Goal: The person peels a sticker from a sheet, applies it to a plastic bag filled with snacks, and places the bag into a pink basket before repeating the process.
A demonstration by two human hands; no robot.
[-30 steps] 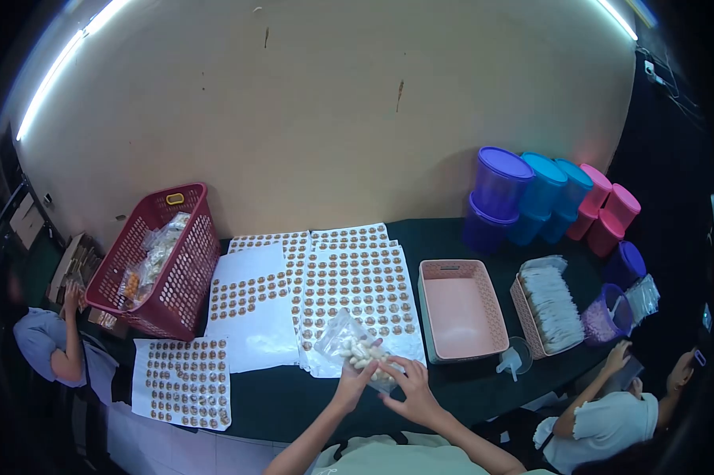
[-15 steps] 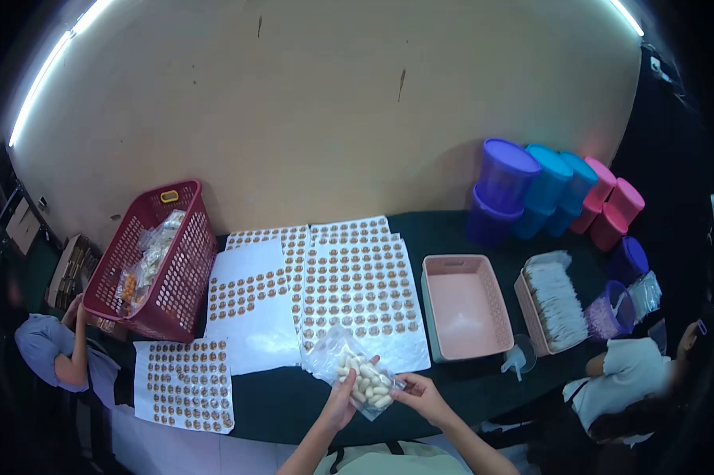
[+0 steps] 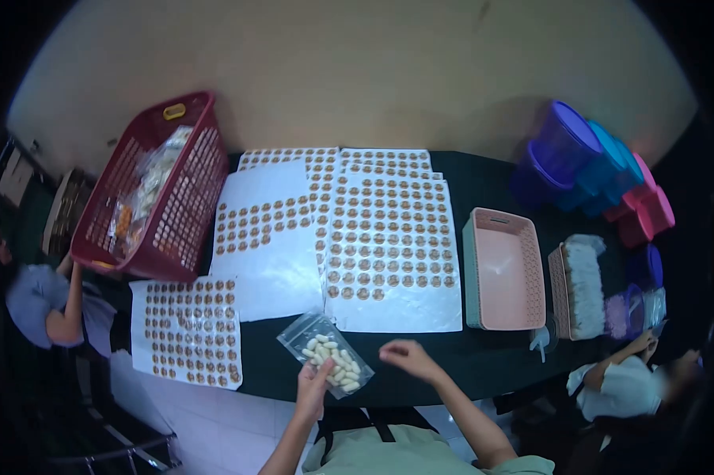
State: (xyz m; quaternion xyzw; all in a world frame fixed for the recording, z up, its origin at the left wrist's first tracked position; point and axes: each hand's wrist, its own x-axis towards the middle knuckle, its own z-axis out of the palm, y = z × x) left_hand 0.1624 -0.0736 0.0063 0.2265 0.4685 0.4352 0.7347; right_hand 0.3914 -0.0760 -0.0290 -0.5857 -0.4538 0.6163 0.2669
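My left hand [image 3: 314, 386] pinches the lower edge of a clear zip bag [image 3: 295, 336] with white capsules [image 3: 337, 366] in it. The bag is tilted over the table's front edge. To its right, apart from the bag, my right hand [image 3: 408, 358] hovers with loosely bent fingers and nothing visible in them. Just beyond both hands lies a sheet of round brown stickers [image 3: 393, 261], its lowest row partly peeled away. A second sheet, mostly bare with a few sticker rows [image 3: 270, 261], overlaps its left side.
A dark red basket [image 3: 187, 198] with filled bags stands at left, behind another sticker sheet [image 3: 187, 328]. Right of the sheets are a pink tray [image 3: 503, 273], a basket of white packets [image 3: 585, 289] and purple, blue and pink tubs [image 3: 563, 150]. One person sits at each side.
My right hand has let go of the bag and moved apart from it. The bag has shifted left in my left hand and lies flatter. The view has tilted downward.
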